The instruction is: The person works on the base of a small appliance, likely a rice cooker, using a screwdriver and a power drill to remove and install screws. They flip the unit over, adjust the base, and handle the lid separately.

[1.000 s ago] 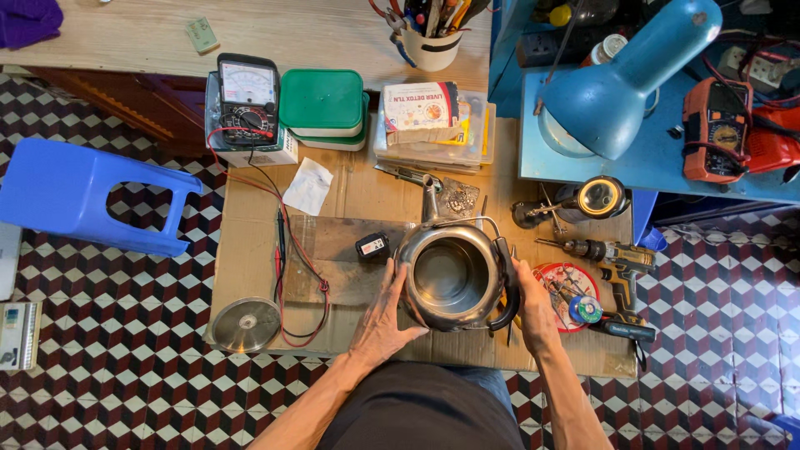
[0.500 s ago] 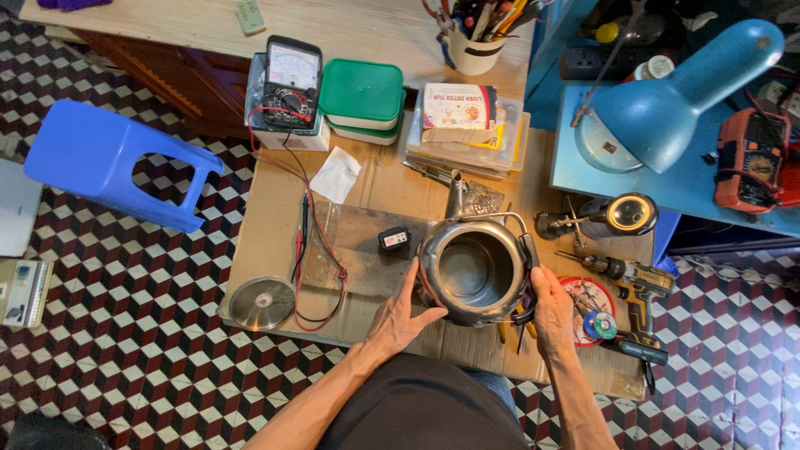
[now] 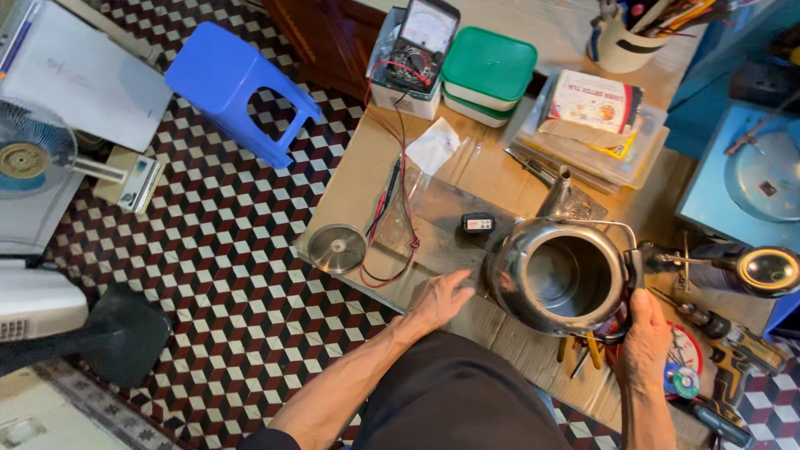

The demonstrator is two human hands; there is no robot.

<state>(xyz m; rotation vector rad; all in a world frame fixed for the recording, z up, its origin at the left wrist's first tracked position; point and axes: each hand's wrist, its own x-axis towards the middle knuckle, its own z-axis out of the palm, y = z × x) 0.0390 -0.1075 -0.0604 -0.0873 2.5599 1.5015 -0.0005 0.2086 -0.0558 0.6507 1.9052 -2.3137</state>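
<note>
A shiny steel kettle [image 3: 560,275] stands open-topped on the low wooden table [image 3: 367,179], its spout pointing away from me. My right hand [image 3: 644,340] grips the kettle's black handle [image 3: 635,275] at its right side. My left hand [image 3: 442,298] lies flat on the table just left of the kettle, fingers spread, holding nothing. The kettle's round metal lid [image 3: 336,247] lies at the table's left edge. A small black part [image 3: 477,222] sits behind the kettle.
A multimeter [image 3: 419,42] with red and black leads [image 3: 398,218], green-lidded boxes [image 3: 487,71], a stack of packets [image 3: 596,121] and a pen cup [image 3: 623,42] stand at the back. A drill [image 3: 737,367] and small tools lie at right. A blue stool [image 3: 233,87] and fan [image 3: 29,154] stand on the tiled floor.
The view has swung left and closer. My left hand has come off the kettle's side and now rests flat on the table. My right hand stays on the handle.
</note>
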